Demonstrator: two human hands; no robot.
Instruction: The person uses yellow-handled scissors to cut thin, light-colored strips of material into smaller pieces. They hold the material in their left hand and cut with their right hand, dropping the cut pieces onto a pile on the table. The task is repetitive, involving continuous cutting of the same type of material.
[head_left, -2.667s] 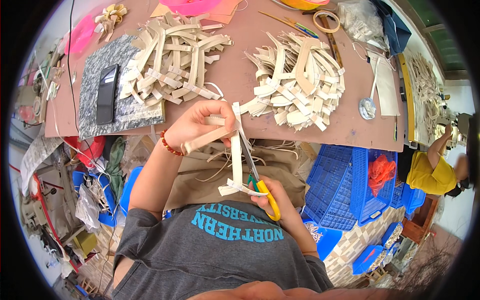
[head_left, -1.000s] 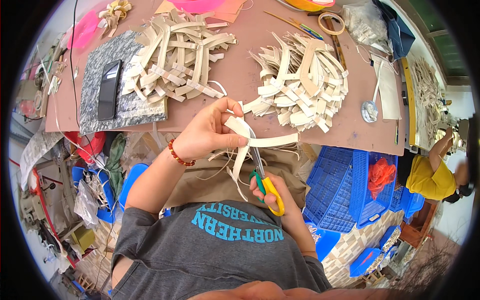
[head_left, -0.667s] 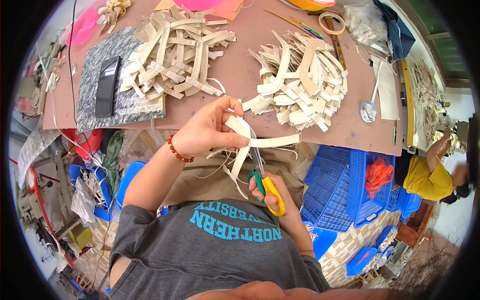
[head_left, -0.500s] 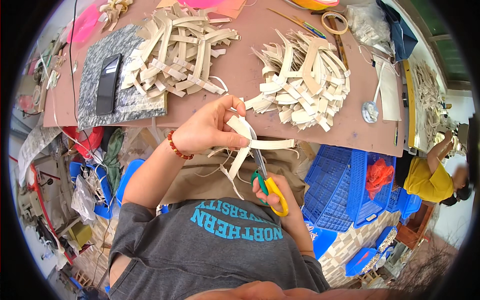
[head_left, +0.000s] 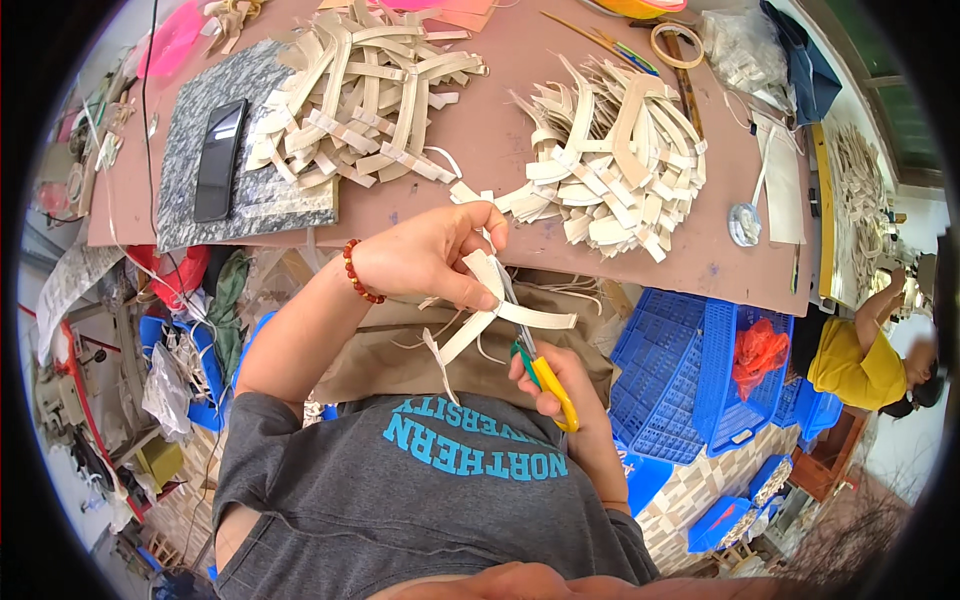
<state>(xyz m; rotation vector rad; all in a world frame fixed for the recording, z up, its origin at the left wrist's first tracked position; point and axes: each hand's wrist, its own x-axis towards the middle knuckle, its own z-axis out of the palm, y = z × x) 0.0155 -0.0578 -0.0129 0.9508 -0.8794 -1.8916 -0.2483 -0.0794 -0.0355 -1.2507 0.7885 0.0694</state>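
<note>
My left hand (head_left: pixel 440 258) pinches a cream, branching strap piece (head_left: pixel 537 317) between thumb and fingers, above my lap at the table's near edge. Its arms stick out to the right and hang down to the lower left. Wrapped round the yellow and green handles of a pair of scissors (head_left: pixel 548 376) is my right hand (head_left: pixel 575 388). The blades point up and lie against the strap piece close to my left thumb; their tips are partly hidden. Two piles of similar cream strap pieces lie on the table, one at the left (head_left: pixel 375 90) and one at the right (head_left: pixel 610 160).
A black phone (head_left: pixel 220 160) rests on a grey marbled board (head_left: pixel 290 218) at the left. A tape roll (head_left: pixel 677 46) and pencils (head_left: pixel 600 40) lie at the back right. Blue crates (head_left: pixel 655 375) stand below the table's right side. Another person in yellow (head_left: pixel 860 350) is at the far right.
Both hands have shifted slightly, the left one a little lower and to the right. The strap piece has turned a little, its right arm now tilting downward. The scissors' handles have come closer together.
</note>
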